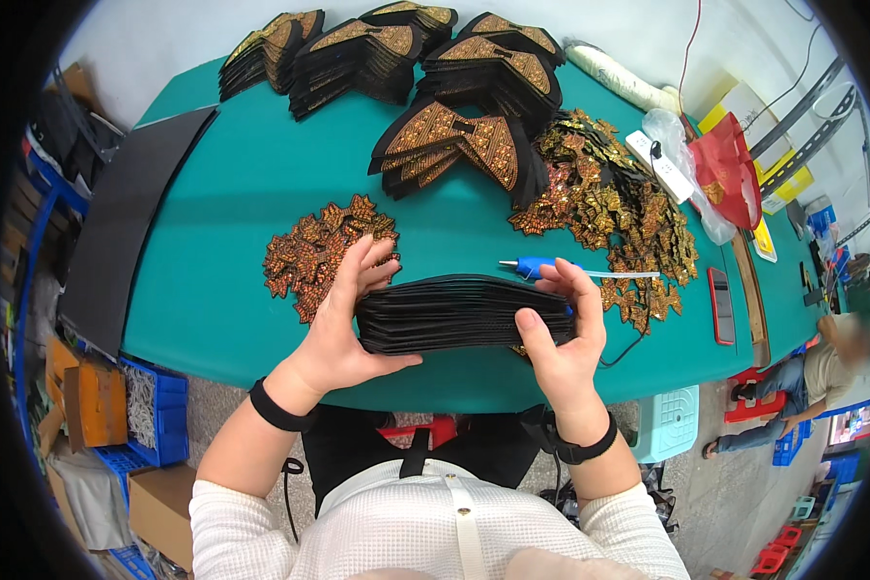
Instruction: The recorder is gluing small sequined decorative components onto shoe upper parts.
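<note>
Seen from the person's place, with the held stack as the middle of the clock, a thick stack of black pieces (449,317) is held between both hands over the near part of the green counter (222,193), its layered edges toward the body and its top gently arched.

The left hand (333,338) grips the end at 9 o'clock, spread wide, with the thumb along the lower edge and the fingers raised at the upper corner. The right hand (563,353) is half curled around the end at 3 o'clock, thumb pressed on the layered side, fingers behind.

At 10 o'clock, near the left fingers, lies a small pile of orange-gold sequined patches (304,253). At 2 o'clock, just beyond the right fingers, is a blue pen-shaped tool (532,266) with its pointed tip toward 9; farther out that way spreads a larger heap of gold-and-black patches (638,217), with a white power strip (662,166) behind it. A bow-shaped stack with gold-patterned faces (454,135) sits at 12 o'clock, and more such stacks (358,58) stand behind it toward 11. A smartphone (721,304) lies at 3 o'clock.
</note>
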{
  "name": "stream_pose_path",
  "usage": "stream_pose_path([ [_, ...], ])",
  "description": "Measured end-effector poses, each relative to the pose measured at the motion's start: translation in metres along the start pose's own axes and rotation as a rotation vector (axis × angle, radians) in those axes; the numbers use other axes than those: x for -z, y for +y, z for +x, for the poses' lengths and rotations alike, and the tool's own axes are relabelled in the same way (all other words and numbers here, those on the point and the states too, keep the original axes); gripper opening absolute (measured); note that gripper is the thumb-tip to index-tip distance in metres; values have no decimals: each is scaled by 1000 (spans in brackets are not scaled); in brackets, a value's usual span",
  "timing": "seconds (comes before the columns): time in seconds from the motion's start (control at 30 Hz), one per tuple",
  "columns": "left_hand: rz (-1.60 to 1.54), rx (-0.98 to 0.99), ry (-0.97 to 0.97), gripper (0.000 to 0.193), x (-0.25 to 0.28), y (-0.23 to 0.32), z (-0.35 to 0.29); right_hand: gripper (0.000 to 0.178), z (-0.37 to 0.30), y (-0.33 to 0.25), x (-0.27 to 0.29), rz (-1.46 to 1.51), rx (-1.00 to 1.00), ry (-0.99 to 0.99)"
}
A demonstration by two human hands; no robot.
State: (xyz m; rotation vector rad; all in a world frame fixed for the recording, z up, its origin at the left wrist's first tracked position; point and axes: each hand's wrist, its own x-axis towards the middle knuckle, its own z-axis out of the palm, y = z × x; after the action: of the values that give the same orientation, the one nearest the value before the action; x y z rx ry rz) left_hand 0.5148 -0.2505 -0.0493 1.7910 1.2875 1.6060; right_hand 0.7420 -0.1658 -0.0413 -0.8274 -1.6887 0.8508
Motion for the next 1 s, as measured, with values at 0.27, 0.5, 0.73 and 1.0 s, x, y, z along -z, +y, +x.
stream_pose_path([
  [0.27, 154, 339, -269, 94, 12, -4, -5, 97, 2, 37, 52, 179, 16, -320],
  [0.5, 42, 466, -231, 69, 1, 4, -3, 75, 1, 45, 38, -376, 221, -304],
  [0.73, -75, 333, -194, 93, 6, -1, -7, 91, -4, 17, 29, -121, 30, -348],
  [1.0, 33, 419, -211, 84, 1, -2, -8, 87, -19, 22, 32, -9, 54, -305],
])
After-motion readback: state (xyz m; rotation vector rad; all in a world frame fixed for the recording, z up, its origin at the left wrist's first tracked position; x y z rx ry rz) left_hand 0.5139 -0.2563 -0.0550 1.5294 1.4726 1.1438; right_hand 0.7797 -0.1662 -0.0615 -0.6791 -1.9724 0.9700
